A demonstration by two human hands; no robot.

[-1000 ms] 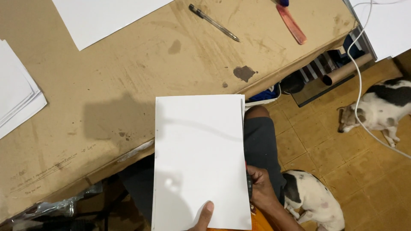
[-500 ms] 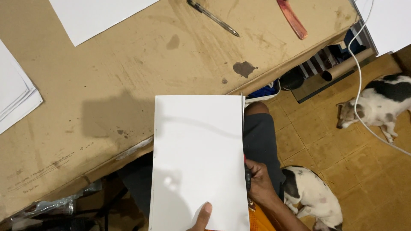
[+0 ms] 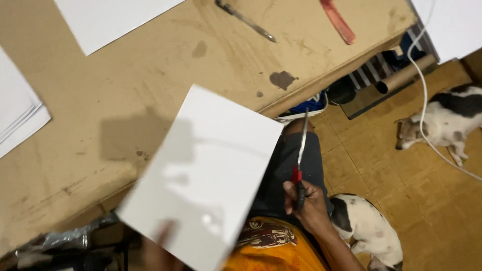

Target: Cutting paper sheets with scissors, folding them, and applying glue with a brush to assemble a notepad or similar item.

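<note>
Gripping scissors (image 3: 300, 159) right hand (image 3: 309, 203); left hand (image 3: 158, 246) sheet (image 3: 201, 175).

No packages, labels, signs or screens show here. The nearest to such things are plain white sheets with nothing printed on the sides that show, and a brown cardboard tube (image 3: 405, 74) lying on the floor just past the far edge of the surface (image 3: 150, 75).
</note>
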